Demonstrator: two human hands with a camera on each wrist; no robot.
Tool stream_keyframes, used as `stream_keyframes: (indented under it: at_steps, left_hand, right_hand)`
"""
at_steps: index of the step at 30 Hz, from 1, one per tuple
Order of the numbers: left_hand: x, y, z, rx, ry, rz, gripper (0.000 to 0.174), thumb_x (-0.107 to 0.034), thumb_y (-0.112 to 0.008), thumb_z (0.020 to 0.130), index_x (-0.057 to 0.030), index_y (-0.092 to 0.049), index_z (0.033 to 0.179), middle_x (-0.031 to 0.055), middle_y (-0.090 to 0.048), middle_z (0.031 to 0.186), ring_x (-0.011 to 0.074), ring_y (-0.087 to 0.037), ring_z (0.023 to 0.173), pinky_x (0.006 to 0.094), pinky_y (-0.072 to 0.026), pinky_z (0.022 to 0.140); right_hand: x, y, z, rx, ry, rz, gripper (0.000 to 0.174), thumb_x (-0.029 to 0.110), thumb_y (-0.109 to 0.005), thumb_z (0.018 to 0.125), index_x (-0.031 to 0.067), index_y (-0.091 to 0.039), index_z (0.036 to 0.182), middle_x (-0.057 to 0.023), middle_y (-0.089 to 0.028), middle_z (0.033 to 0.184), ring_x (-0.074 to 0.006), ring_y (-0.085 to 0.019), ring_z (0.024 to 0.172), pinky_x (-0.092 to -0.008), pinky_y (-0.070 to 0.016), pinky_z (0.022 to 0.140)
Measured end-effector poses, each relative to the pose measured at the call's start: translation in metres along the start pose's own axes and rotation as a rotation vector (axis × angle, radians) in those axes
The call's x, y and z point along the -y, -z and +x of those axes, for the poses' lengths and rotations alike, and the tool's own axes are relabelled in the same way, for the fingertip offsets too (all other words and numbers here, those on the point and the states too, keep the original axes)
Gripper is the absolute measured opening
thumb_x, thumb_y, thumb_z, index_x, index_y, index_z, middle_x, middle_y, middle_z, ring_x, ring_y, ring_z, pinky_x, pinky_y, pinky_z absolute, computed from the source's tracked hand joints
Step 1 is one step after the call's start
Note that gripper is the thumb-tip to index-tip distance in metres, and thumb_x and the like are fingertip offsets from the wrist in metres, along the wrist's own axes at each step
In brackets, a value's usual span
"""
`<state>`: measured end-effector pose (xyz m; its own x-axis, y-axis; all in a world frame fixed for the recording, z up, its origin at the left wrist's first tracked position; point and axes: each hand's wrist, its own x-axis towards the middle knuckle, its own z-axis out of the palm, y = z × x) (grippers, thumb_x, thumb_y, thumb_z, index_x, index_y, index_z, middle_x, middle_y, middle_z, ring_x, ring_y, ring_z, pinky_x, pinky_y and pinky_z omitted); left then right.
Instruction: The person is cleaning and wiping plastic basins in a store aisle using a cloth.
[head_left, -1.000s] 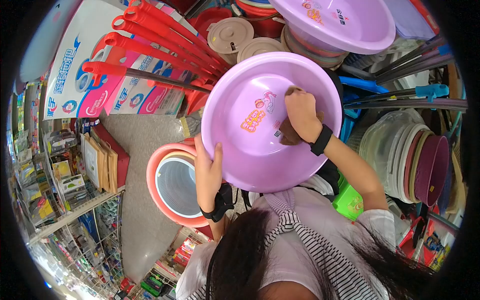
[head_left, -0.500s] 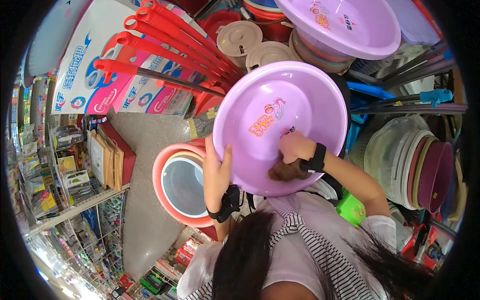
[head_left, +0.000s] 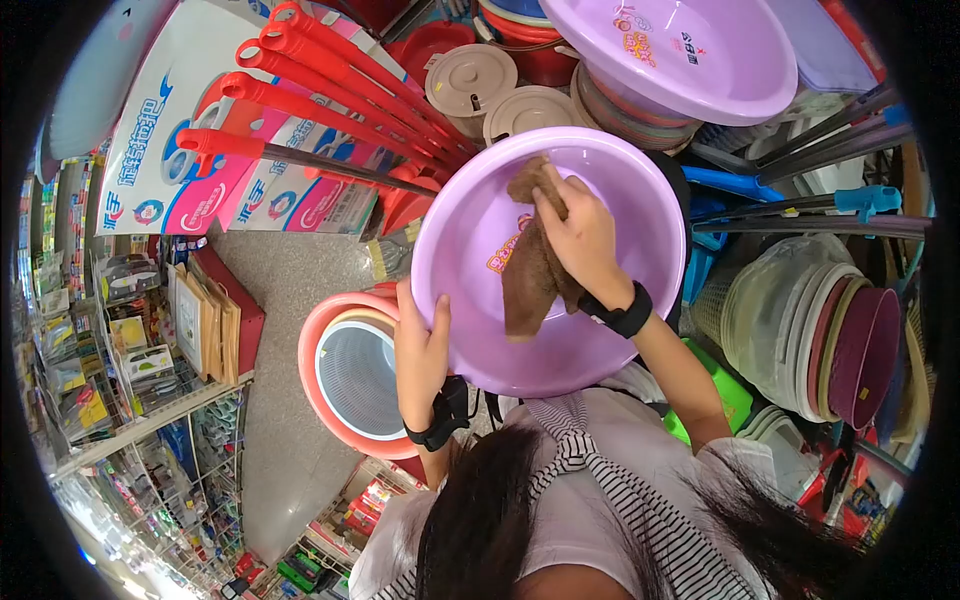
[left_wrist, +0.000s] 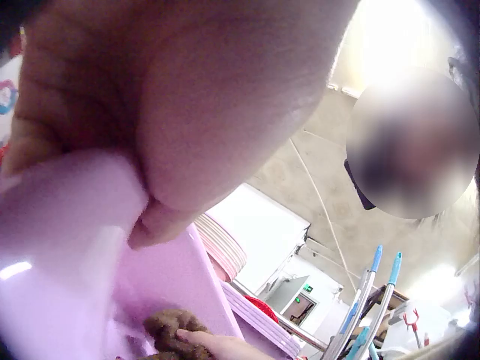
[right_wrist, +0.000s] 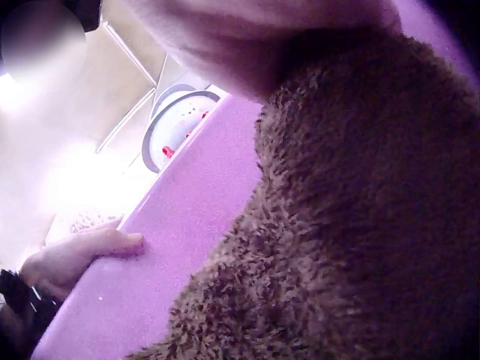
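Note:
A purple basin (head_left: 470, 330) with a printed picture inside is tilted in front of the person's chest. The left hand (head_left: 421, 350) grips its rim at the lower left, thumb on the inner side; the left wrist view shows that hand (left_wrist: 187, 97) close up on the rim. Inside the basin the right hand (head_left: 584, 238) pinches a brown fuzzy cloth (head_left: 528, 285), part of which hangs down. In the right wrist view the cloth (right_wrist: 337, 225) covers much of the picture, and the right fingertips are hidden.
Red-handled poles (head_left: 340, 105) and printed boxes (head_left: 150, 130) stand at the upper left. An orange tub with a grey basket (head_left: 358, 378) sits below left. Lidded bins (head_left: 470, 80), another purple basin (head_left: 740, 70) and stacked baskets (head_left: 865, 350) surround the far and right sides.
From the basin's lower right the right hand has moved up and left, bringing the cloth across the printed picture. The basin has shifted slightly left, the left hand still on its rim.

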<state>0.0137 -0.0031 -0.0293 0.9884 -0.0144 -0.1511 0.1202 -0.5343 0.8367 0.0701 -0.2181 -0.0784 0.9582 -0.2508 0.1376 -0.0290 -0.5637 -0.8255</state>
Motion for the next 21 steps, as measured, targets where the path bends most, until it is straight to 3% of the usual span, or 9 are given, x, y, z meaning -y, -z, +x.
stream_keyframes:
  at_steps: [1,3,8,10,11,13,14,16,21]
  left_hand:
    - [-0.003,-0.001,0.0,0.002,-0.003,-0.003,0.039,-0.013,-0.053,0.098,-0.0019,-0.04,0.133,0.026,-0.063,0.112,0.0387,-0.064,0.105,0.0413,-0.0483,0.087]
    - [-0.012,-0.001,0.0,0.02,0.074,-0.038,0.033,-0.011,-0.052,0.099,-0.0007,-0.041,0.129,0.0162,-0.059,0.113,0.0227,-0.057,0.105,0.0331,-0.0426,0.095]
    - [-0.016,-0.001,0.002,0.024,0.069,-0.011,0.035,-0.011,-0.051,0.099,-0.0003,-0.039,0.13,0.019,-0.06,0.112,0.0257,-0.059,0.104,0.0343,-0.0439,0.093]
    - [-0.015,0.0,0.002,0.021,0.073,-0.007,0.035,-0.011,-0.051,0.099,-0.0002,-0.039,0.13,0.0198,-0.06,0.112,0.0265,-0.059,0.104,0.0347,-0.0443,0.093]
    - [-0.012,0.001,0.003,0.01,0.047,0.02,0.037,-0.012,-0.052,0.099,-0.0019,-0.039,0.132,0.0237,-0.063,0.108,0.0335,-0.063,0.103,0.0386,-0.0471,0.088]
    - [-0.011,0.001,0.004,-0.008,0.026,0.042,0.039,-0.014,-0.053,0.098,-0.0035,-0.04,0.133,0.0276,-0.065,0.105,0.0404,-0.066,0.101,0.0424,-0.0498,0.083]
    - [-0.013,0.001,0.004,-0.016,0.016,0.056,0.038,-0.014,-0.053,0.098,-0.0035,-0.04,0.133,0.0276,-0.065,0.104,0.041,-0.066,0.099,0.0426,-0.0501,0.082]
    - [-0.019,0.002,0.002,-0.023,0.011,0.065,0.038,-0.014,-0.052,0.098,-0.0036,-0.04,0.132,0.0277,-0.065,0.103,0.0416,-0.066,0.097,0.0429,-0.0505,0.08]
    - [-0.026,0.0,0.0,-0.041,-0.077,0.133,0.037,-0.013,-0.053,0.098,-0.0034,-0.041,0.131,0.0281,-0.065,0.097,0.0422,-0.067,0.09,0.0436,-0.0508,0.073]
  right_hand:
    - [0.001,-0.002,0.0,0.023,-0.004,-0.047,0.033,0.022,-0.057,0.093,0.0084,-0.06,0.122,-0.0173,-0.063,0.093,-0.0386,-0.063,0.082,-0.0469,-0.05,0.068]
    - [-0.007,-0.029,-0.009,0.152,0.087,-0.022,0.037,0.018,-0.057,0.091,0.0093,-0.056,0.127,-0.0182,-0.062,0.097,-0.0399,-0.062,0.084,-0.0482,-0.0505,0.07]
    - [0.001,-0.057,-0.041,0.468,0.252,0.097,0.035,0.016,-0.062,0.09,0.0039,-0.061,0.122,-0.019,-0.062,0.096,-0.0352,-0.063,0.086,-0.0418,-0.0508,0.074]
    - [0.0,-0.038,-0.039,0.553,0.226,0.325,0.025,0.016,-0.063,0.088,0.0019,-0.065,0.108,-0.017,-0.06,0.088,-0.0356,-0.062,0.079,-0.0436,-0.0502,0.07]
    - [0.0,-0.028,-0.039,0.556,0.228,0.323,0.025,0.016,-0.063,0.088,0.0019,-0.065,0.108,-0.017,-0.06,0.088,-0.0356,-0.062,0.079,-0.0436,-0.0502,0.07]
    - [0.009,-0.005,-0.034,0.263,-0.001,0.402,0.027,0.016,-0.065,0.088,0.0008,-0.067,0.11,-0.0139,-0.058,0.081,-0.0324,-0.06,0.074,-0.0399,-0.0485,0.068]
    - [0.019,0.008,-0.029,0.269,0.001,0.399,0.027,0.016,-0.065,0.088,0.0008,-0.067,0.11,-0.0139,-0.058,0.081,-0.0324,-0.06,0.074,-0.0399,-0.0485,0.068]
    - [0.046,0.037,-0.018,-0.11,0.087,0.331,0.034,0.016,-0.066,0.088,0.0031,-0.065,0.119,-0.0113,-0.056,0.081,-0.0304,-0.058,0.073,-0.038,-0.0473,0.066]
    - [0.066,0.022,0.008,-0.226,0.253,0.018,0.039,0.016,-0.066,0.087,0.0045,-0.061,0.125,-0.0099,-0.057,0.09,-0.0295,-0.06,0.068,-0.0372,-0.0494,0.06]
